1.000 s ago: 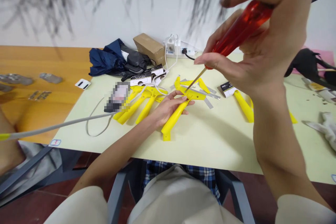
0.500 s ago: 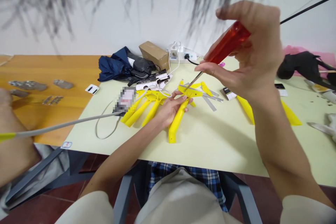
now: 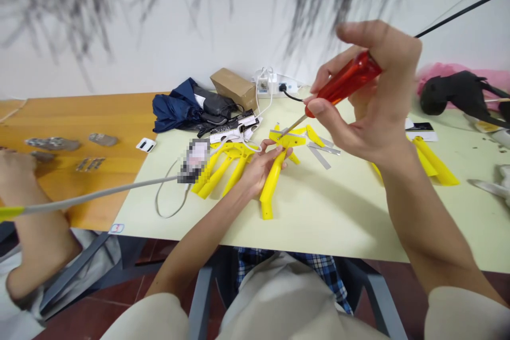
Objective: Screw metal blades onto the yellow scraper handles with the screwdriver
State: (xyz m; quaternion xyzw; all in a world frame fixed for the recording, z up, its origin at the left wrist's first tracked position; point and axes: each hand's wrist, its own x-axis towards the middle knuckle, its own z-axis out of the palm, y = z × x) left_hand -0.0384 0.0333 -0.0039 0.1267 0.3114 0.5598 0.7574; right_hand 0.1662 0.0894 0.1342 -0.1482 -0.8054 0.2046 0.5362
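Red-handled screwdriver (image 3: 347,78) sits in the right hand (image 3: 368,98), gripped between thumb and fingers, with the handle tilted up and the thin steel shaft (image 3: 297,125) slanting down. Its tip touches the top of a yellow plastic frame (image 3: 274,180), which lies on the table under the left hand (image 3: 261,167). That hand is spread, its fingers (image 3: 274,155) resting across the frame's long arm and pressing it flat.

Just beside the frame lie thin metal strips (image 3: 319,154). More yellow plastic parts (image 3: 219,172) sit toward the left, and others (image 3: 432,167) lie to the right, under the right forearm's side. A grey cable (image 3: 99,192) with a yellow end crosses the foreground, and a pixelated patch (image 3: 194,160) hides whatever lies at its far end.

Along the far edge, a closed cardboard box (image 3: 233,88) keeps its contents hidden. It stands beside a white power strip (image 3: 274,85) with plugs and a black cord in it. A navy fabric bundle (image 3: 173,109) and a black pouch (image 3: 213,108) lie against the box.

The pale green table (image 3: 326,220) butts against an orange wooden table (image 3: 99,114), where a co-worker's hand (image 3: 16,167) lies near grey metal pieces (image 3: 51,143). Black plush (image 3: 454,90) rests on pink fabric (image 3: 450,70) at the far right corner. Behind everything rises a white wall (image 3: 159,26), and dark red floor tiles (image 3: 115,292) show below.
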